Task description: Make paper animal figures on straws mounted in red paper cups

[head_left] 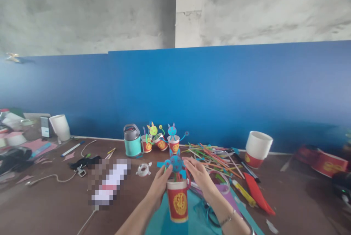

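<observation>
A red-and-white paper cup (177, 202) with a yellow emblem stands upright in front of me. Above its rim rises a blue paper figure (176, 163) with a round head and pointed ears, on straw-like stems. My left hand (159, 183) is closed at the figure's left side, thumb against its edge, by a small round blue piece. On the other side, my right hand (199, 176) has its fingers stretched out, their tips beside the figure's head. A red curved strip (188, 179) hangs by the cup's right rim. A blue sheet (160, 220) lies beneath.
Behind are finished-looking cup figures, one yellow (153, 130) and one blue (172, 131). A teal flask (132, 142), a tape roll (143, 169) and a blurred-out object (111, 183) lie left. Right are coloured strips (216, 158), a glue tube (244, 193) and stacked cups (257, 147).
</observation>
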The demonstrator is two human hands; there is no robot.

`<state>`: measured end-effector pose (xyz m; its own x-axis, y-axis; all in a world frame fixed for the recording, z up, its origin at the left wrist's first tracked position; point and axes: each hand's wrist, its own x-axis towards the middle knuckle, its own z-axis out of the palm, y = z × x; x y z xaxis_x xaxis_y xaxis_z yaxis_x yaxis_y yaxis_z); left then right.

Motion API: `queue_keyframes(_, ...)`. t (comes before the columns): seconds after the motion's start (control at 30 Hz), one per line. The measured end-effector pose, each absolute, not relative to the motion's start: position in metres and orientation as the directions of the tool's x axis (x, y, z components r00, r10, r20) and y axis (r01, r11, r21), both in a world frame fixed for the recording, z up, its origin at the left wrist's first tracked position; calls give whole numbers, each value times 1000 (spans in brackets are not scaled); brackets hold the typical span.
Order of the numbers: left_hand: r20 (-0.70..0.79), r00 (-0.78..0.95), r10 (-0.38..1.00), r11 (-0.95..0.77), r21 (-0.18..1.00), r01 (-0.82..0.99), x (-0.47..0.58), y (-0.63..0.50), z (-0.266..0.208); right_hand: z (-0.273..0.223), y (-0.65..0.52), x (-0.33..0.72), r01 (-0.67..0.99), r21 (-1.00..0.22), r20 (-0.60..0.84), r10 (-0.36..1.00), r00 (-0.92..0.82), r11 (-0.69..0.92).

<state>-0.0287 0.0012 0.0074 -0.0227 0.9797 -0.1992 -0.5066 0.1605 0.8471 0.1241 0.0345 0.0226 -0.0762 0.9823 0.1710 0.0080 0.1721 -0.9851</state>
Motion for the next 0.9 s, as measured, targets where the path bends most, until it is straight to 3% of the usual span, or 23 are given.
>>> queue_keyframes(0.13, 6, -68, 998, -34, 912, -408, -26, 3, 6, 21, 38, 124, 125, -946, 286, 951, -119, 300)
queue_keyframes(0.33, 201, -259, 945, -277, 911, -306, -32, 7, 3, 16, 39, 124, 173, -939, 299, 954, -16, 298)
queue_keyframes(0.9, 270, -238, 933, -319, 927, -198, -31, 6, 3, 13, 37, 122, 188, -918, 355, 935, -10, 350)
